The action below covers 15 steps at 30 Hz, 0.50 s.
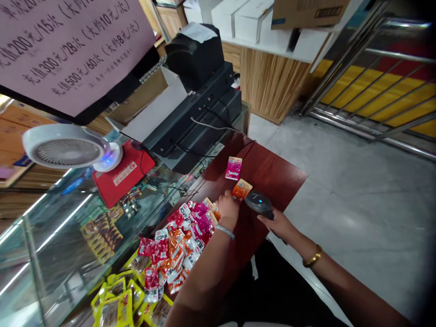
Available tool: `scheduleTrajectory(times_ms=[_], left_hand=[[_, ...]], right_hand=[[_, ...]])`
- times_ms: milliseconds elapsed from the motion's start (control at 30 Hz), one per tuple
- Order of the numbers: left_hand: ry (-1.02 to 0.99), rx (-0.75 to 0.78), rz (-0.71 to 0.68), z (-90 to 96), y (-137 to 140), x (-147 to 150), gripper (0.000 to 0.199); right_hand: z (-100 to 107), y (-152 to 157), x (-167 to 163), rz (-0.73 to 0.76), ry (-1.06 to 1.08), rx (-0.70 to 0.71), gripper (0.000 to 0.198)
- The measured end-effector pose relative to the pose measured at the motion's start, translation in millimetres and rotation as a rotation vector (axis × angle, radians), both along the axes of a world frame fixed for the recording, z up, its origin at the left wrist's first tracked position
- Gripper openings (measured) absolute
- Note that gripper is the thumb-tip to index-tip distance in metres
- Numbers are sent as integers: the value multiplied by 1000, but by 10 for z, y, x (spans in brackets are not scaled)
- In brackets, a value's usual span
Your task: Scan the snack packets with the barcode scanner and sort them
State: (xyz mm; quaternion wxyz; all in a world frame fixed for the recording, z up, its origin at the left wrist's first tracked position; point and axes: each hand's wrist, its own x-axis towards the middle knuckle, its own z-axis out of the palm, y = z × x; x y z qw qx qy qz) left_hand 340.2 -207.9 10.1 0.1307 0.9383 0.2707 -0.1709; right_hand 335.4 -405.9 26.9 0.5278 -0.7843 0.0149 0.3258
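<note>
Scanner sits in the right hand, fingers wrapped around it; an orange packet lies on the dark-red counter beside the left hand, whose fingers curl, their pinch impossible to tell.

We see a dark handheld scanner, its blue light lit, just beside an orange packet; a magenta packet lies flat nearby, and many small glossy packets lie heaped together.
</note>
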Motion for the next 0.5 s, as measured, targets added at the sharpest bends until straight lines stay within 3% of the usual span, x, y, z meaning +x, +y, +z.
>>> scheduleTrajectory(times_ms=[300,500], left_hand=[[35,17,-9,156,252,-557,39],[169,134,-13,511,832,-1066,37]], right_hand=[[140,327,-40,137,60,39,39],[188,553,-209,262,73,165,40]])
